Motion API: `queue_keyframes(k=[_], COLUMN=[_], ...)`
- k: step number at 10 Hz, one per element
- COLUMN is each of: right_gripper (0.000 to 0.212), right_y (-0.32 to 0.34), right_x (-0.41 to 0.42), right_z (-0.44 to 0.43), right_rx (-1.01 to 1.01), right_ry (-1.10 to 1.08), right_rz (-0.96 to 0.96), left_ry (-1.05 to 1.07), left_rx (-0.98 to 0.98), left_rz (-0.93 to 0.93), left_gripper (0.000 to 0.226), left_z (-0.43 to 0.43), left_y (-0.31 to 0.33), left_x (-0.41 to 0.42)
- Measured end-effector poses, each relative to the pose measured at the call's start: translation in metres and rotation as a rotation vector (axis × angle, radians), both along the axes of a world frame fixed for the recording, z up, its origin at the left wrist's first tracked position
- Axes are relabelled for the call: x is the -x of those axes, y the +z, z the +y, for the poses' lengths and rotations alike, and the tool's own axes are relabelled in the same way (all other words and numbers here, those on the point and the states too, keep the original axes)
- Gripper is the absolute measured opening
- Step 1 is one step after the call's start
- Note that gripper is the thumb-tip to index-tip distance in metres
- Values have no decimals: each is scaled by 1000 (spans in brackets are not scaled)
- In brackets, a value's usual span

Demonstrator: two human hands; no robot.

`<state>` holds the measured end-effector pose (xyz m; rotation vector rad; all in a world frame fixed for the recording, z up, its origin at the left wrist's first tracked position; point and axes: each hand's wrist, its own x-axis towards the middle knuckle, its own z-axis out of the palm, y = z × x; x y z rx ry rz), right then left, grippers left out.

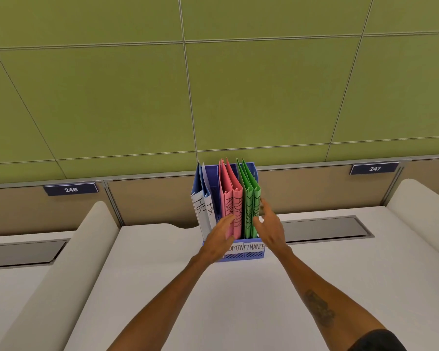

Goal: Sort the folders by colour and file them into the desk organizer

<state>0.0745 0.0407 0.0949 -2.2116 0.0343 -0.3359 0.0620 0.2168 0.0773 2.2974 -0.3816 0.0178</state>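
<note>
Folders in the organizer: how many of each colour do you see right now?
Blue folders: 2
Pink folders: 2
Green folders: 2
Total: 6, all standing in the organizer.

A white desk (213,300) carries one thing directly: the blue desk organizer (254,255), which stands upright on its base near the desk's back edge, about midway across. Paper labels run along its low front wall (the readable part says "FINANCE"). Just left of the desk organizer, the back edge of the desk dips in a shallow curved notch (185,225). To the right of the desk organizer a long grey panel (325,230) lies flush in the desktop. Well to the left of the desk organizer rises a white rounded divider (69,262), and well to the right a second divider (421,206).
</note>
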Motion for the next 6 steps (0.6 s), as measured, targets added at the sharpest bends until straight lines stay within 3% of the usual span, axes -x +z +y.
queue_keyframes(k=[2,5,6], right_gripper=[55,61,63], right_y=[23,77,113], right_x=[6,-1,-13], right_z=[7,16,20], right_rx=[97,276,316], right_ry=[-3,-54,-85], right_rz=[-90,-221,-391], left_ry=[50,163,206], left_rx=[15,-196,-253], left_rz=[-185,-572,-700], left_gripper=[50,50,53], left_z=[10,34,39], left_y=[33,134,170], left_x=[1,-23,-30])
